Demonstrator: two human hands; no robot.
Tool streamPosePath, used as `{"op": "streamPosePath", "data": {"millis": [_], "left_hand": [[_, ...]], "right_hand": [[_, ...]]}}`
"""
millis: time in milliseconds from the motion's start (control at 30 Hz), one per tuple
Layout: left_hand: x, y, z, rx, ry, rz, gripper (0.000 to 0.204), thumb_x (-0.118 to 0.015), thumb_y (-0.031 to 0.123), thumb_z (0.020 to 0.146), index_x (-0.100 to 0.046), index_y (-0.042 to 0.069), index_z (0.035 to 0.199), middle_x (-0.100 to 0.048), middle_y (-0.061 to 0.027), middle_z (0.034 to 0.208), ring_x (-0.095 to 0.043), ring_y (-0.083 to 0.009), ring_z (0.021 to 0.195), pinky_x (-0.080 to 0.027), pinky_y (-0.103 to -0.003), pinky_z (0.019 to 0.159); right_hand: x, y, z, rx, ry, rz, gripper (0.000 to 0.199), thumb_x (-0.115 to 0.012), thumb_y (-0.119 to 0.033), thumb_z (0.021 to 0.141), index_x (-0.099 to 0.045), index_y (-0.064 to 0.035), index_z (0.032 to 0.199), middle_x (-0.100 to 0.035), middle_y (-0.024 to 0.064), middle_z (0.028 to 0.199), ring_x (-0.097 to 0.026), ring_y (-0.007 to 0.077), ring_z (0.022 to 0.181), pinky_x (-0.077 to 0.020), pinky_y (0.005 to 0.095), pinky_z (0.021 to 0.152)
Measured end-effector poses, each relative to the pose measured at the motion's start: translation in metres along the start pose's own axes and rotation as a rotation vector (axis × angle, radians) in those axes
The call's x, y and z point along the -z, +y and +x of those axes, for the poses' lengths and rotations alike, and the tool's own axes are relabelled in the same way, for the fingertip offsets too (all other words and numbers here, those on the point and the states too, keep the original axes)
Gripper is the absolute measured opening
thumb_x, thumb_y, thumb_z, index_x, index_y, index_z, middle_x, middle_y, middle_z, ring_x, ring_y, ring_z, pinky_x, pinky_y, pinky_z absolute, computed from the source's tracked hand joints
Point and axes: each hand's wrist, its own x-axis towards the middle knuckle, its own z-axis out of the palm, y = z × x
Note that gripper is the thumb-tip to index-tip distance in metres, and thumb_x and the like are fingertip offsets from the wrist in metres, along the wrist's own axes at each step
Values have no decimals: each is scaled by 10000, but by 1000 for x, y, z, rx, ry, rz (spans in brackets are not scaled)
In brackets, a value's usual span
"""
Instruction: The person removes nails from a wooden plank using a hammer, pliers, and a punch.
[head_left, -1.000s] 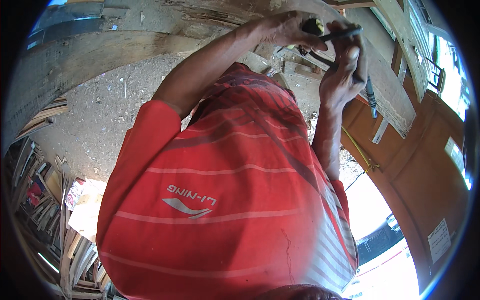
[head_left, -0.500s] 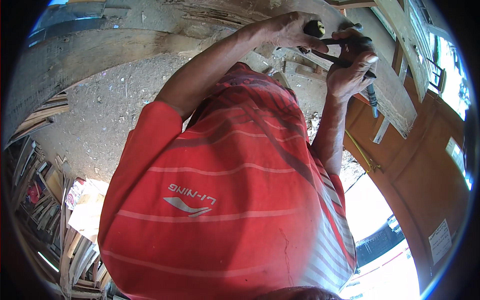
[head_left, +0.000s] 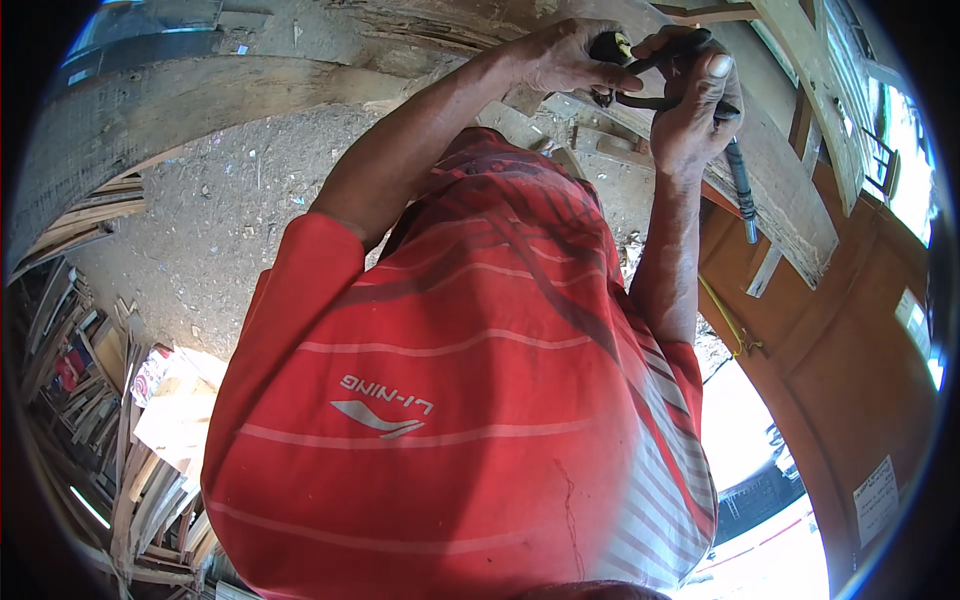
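Note:
My left hand is at the top, fingers curled round a short dark object with a yellowish end. To its right, my right hand is closed, thumb up, around a dark tool with two long arms, resembling pliers. The arms reach from my right hand toward my left fingers; where they meet is partly hidden. Below my right hand a dark ribbed rod with a metallic tip juts out over a wooden plank. Whether it joins the tool, I cannot tell.
A large curved-looking timber spans the upper left above a littered dirt floor. Scrap wood is piled at the lower left. A brown panel stands on the right, with a yellow cord beside it.
My right hand has shifted slightly up and left, and the tool's arms have changed angle. The dark object in my left hand has turned and moved left a little.

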Motion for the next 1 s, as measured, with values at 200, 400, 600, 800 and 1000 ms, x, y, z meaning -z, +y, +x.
{"op": "streamPosePath", "data": {"millis": [200,400,600,800,1000], "left_hand": [[-6,-6,-1,-12,72,-63,656,-844,602,793,-636,40,1059,-690,-47,806,-662,-123,726,-549,-297,635],[-1,-20,3,-22,47,-140,565,-806,474,893,-624,7,1154,-712,-46,917,-656,-109,808,-556,-290,744],[2,-16,13,60,67,-255,481,-783,433,926,-647,29,1148,-728,-40,929,-684,-111,853,-572,-287,763],[-9,-15,6,23,129,-135,433,-800,410,918,-637,37,1065,-719,-27,870,-668,-105,825,-558,-290,741],[-14,12,2,-40,120,172,625,-829,560,834,-645,19,1087,-691,-58,904,-632,-136,850,-529,-341,749]], "right_hand": [[0,0,8,-52,-22,-71,584,-425,-504,1103,-633,35,1017,-690,96,853,-676,173,817,-558,335,796],[-24,-9,33,-150,55,11,592,-491,-580,1059,-589,-40,834,-562,26,702,-524,132,635,-404,300,587],[-13,-14,68,-301,-48,-250,556,-516,-555,1058,-627,-39,883,-574,20,738,-567,136,724,-499,318,721],[22,-15,32,-169,-184,-349,585,-420,-466,1109,-634,72,1190,-727,184,1035,-703,239,926,-556,365,831],[27,-22,-14,-145,42,63,599,-439,-391,1104,-502,149,1353,-660,283,1205,-695,338,1085,-612,436,880]]}}
